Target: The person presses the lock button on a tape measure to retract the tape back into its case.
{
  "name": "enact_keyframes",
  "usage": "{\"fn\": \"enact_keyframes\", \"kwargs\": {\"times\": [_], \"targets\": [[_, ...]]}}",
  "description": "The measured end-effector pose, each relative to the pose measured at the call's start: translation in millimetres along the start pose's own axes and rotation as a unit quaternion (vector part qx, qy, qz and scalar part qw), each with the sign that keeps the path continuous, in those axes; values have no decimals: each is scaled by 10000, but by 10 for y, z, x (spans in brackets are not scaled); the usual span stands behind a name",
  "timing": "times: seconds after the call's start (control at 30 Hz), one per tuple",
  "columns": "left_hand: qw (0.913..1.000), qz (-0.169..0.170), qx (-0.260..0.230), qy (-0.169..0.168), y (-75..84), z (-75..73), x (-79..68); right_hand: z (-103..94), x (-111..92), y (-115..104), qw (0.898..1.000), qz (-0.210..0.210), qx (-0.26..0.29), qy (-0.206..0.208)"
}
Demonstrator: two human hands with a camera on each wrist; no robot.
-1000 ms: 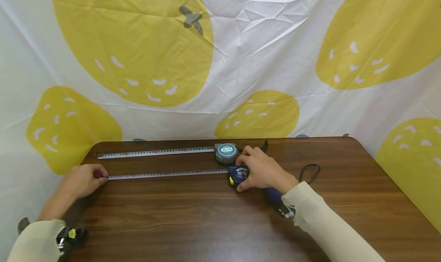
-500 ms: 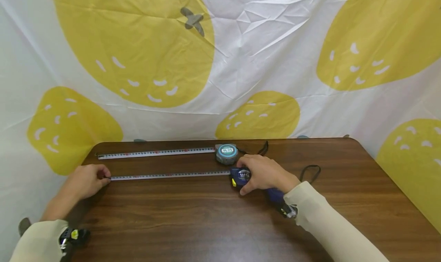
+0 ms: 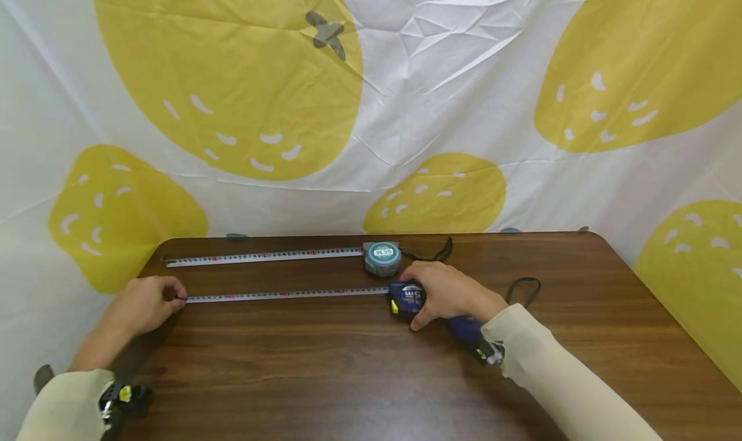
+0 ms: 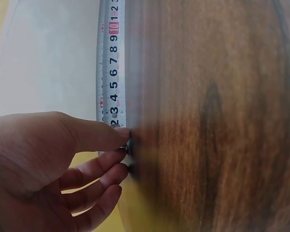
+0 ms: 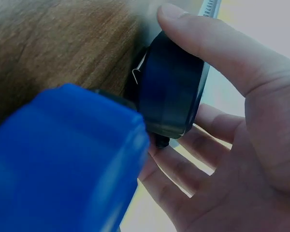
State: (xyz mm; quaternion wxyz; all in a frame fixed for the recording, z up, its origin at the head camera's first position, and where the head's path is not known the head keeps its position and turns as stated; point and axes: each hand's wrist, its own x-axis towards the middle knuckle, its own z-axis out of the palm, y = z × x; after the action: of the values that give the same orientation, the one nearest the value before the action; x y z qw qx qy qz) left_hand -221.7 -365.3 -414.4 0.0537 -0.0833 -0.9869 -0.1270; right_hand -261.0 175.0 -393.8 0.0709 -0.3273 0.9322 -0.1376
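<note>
In the head view, my left hand (image 3: 145,306) pinches the hooked end of a white tape blade (image 3: 284,295) between thumb and forefinger. The left wrist view shows the blade (image 4: 112,72) numbered in black, with a red 10, and the thumb over its end. That blade runs right, nearly straight, into a dark blue tape measure (image 3: 404,297) with a yellow button. My right hand (image 3: 449,293) grips this case, thumb on the near side and fingers on the far side. In the right wrist view, the dark case (image 5: 169,87) lies between thumb and fingers.
Behind lies a grey tape measure (image 3: 382,259), its blade (image 3: 261,257) drawn out left, roughly parallel. A black strap (image 3: 431,255) trails from it. Under the right wrist is a blue thing (image 3: 466,328); a black loop (image 3: 523,290) lies beyond. A lemon-print cloth (image 3: 278,106) hangs behind the table (image 3: 290,376).
Both hands, with the blue tape measure and its blade, have shifted slightly right and a little nearer. The grey tape measure stays where it lay.
</note>
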Motion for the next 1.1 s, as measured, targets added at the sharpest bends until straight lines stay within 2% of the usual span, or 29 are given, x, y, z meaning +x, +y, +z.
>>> {"fn": "enact_keyframes", "kwargs": {"times": [0.27,0.5,1.1], "targets": [[9999,96,21,29,-2,-5,-1,20,6,12,9998,-189,-86,23],[9999,140,43,21,-5,-4,-7,32,7,4,9997,-122,-171,100],[10000,68,-6,56,16,-5,-23,54,-10,22,9978,-371,-276,473]]}}
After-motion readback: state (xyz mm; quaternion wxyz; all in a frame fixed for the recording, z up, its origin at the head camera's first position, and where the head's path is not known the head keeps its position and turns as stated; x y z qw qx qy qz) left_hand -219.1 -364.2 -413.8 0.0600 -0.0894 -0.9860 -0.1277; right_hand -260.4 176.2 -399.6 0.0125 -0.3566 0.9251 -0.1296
